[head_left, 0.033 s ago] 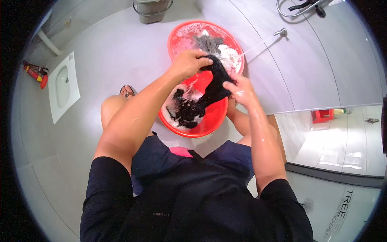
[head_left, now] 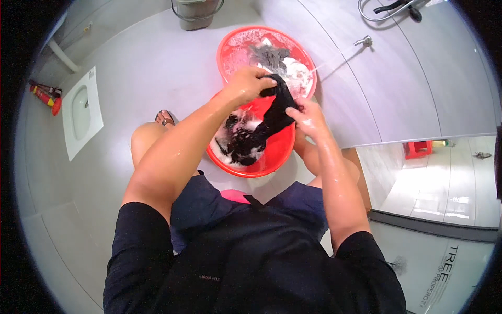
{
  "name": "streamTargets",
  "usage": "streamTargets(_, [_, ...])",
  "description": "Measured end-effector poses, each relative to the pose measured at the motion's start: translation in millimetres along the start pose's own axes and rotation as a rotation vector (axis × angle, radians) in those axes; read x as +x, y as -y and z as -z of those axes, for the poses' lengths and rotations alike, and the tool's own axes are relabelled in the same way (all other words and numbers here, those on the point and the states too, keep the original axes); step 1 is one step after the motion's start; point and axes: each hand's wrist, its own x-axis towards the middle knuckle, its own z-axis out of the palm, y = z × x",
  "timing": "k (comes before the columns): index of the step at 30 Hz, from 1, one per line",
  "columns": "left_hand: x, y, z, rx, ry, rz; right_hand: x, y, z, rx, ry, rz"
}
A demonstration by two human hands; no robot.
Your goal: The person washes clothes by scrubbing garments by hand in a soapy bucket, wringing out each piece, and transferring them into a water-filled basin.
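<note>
Black cloth (head_left: 272,118): wet, held in both hands above the near red basin (head_left: 272,157).

The cloth is dark, soaked and twisted into a thick rope between the hands; its lower end hangs into the basin, bunched among white suds. Left hand (head_left: 250,83) is closed around the upper end, fingers curled tight over the fabric. Right hand (head_left: 309,118) pinches the cloth's right side, fingers closed on it; both forearms are wet and shiny. A second red basin (head_left: 230,47) sits just behind, touching the first, holding foam, a grey cloth (head_left: 269,55) and a white cloth (head_left: 298,73). Grey tiled floor (head_left: 141,78) around; a bucket (head_left: 196,13) beyond.
</note>
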Motion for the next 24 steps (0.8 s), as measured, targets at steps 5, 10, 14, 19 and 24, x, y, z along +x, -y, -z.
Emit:
streamTargets(5, [3.3,11.2,-11.6,-0.081,-0.024,0.070,3.6,-39.0,-27.0,0.061,-0.374,0.052])
streamTargets(10, [12.5,9.4,2.3,0.083,-0.068,-0.020,-3.3,-10.8,-16.8,0.604,-0.370,0.250])
streamTargets(14, [12.5,4.8,-4.7,-0.543,0.083,0.206,-8.4,12.8,-10.9,0.849,-0.060,0.094])
streamTargets(19, [18.5,11.0,-14.8,-0.570,0.048,0.213,-1.0,-0.1,-21.1,0.683,0.003,-0.016])
streamTargets(24, [20.9,24.2,-1.5,-0.472,-0.054,0.176,-6.9,26.2,-11.8,0.298,-0.218,-0.077])
